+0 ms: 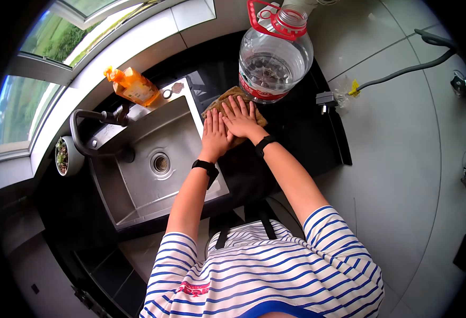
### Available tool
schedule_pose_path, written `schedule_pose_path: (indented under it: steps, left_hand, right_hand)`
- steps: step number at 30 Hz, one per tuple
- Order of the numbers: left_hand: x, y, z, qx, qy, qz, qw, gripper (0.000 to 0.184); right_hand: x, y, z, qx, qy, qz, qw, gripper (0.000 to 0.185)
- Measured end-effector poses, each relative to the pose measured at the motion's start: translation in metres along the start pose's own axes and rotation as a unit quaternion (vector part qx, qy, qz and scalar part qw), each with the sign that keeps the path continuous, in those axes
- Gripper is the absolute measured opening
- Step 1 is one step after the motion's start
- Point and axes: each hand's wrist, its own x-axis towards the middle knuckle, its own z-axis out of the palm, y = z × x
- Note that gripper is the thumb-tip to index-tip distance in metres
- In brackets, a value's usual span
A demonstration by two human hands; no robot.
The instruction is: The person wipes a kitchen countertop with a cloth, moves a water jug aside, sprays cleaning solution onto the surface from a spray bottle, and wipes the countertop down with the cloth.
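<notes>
A brown cloth (pixel 226 100) lies folded on the black countertop, just right of the sink. My left hand (pixel 215 137) rests flat on its near left part, fingers stretched out. Beside it my right hand (pixel 241 121) also lies flat on the cloth, its fingers slightly spread. The two hands touch or nearly touch along their inner edges. Part of the cloth is hidden under my palms. Close behind my right hand stands a large clear plastic bottle (pixel 275 61) with a red handle and no cap on its neck.
A steel sink (pixel 137 199) with a dark faucet (pixel 79 130) is on the left. An orange bottle (pixel 137 90) stands at its back edge. A potted succulent (pixel 68 159) sits by the window. At right, a grey cable (pixel 402 71) hangs near a plug (pixel 325 99) by the counter edge.
</notes>
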Motion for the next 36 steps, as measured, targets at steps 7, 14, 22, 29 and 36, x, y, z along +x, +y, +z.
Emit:
schedule_pose_path:
  steps: [7, 14, 22, 29, 36]
  left_hand:
    - [-0.028, 0.047, -0.011, 0.093, -0.014, -0.074, 0.993, 0.062]
    - [-0.097, 0.102, -0.016, 0.172, -0.067, -0.095, 0.978, 0.056]
    - [-0.095, 0.078, -0.009, 0.076, -0.003, -0.086, 0.993, 0.058]
    - [-0.046, 0.028, -0.008, 0.113, 0.020, -0.076, 0.991, 0.056]
    - [0.018, -0.018, -0.002, 0.136, 0.038, -0.106, 0.984, 0.055]
  right_hand:
    - [-0.040, 0.005, 0.015, -0.042, 0.089, -0.076, 0.992, 0.055]
    - [-0.126, -0.008, 0.040, -0.048, 0.102, -0.085, 0.990, 0.054]
    - [-0.108, -0.020, 0.040, -0.027, 0.050, -0.024, 0.998, 0.057]
    - [-0.037, -0.028, 0.030, -0.007, 0.060, -0.025, 0.998, 0.059]
    - [0.045, -0.033, 0.011, -0.035, 0.026, -0.015, 0.999, 0.059]
